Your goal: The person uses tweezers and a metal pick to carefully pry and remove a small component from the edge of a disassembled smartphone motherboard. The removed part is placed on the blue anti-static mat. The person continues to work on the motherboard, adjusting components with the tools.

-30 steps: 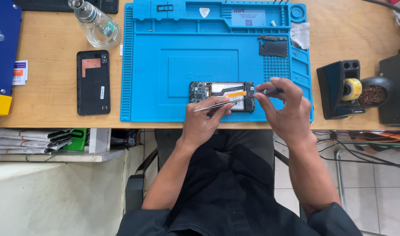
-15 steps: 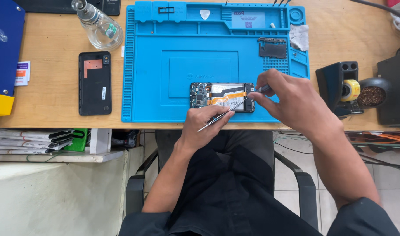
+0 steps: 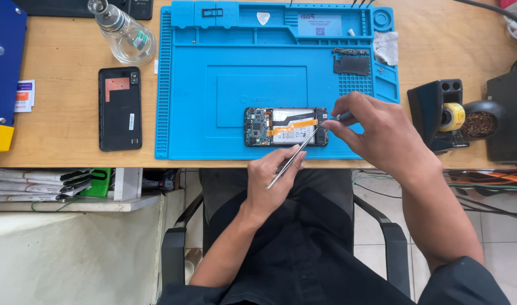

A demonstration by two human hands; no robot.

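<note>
While the opened phone (image 3: 286, 126) lies flat near the front edge of the blue repair mat (image 3: 190, 113), with its board, battery and an orange flex cable all showing, both hands are at its right end. The left hand (image 3: 275, 178) sits just off the table edge, fingers closed around a pair of metal tweezers (image 3: 292, 158) that angle up so the tips land on the phone's right part. The right hand (image 3: 377, 133) comes in from the right side, thumb and fingers pinched on a small grey tool (image 3: 344, 116) whose tip touches the phone's top right corner; can't really tell what kind of tool it is, it's mostly hidden by the fingers.

Off the mat to the left, a black back cover (image 3: 120, 108) lies inside-up on the wooden table (image 3: 60, 85), and a clear glass bottle (image 3: 123, 33) stands above it. A dark plate-like part (image 3: 351, 62) rests in the mat's upper right area, next to a white scrap (image 3: 386, 47). Further right there's a black soldering stand (image 3: 439, 113) with a yellow-white roll (image 3: 454, 116) and a pot of brass wool (image 3: 480, 123).
</note>
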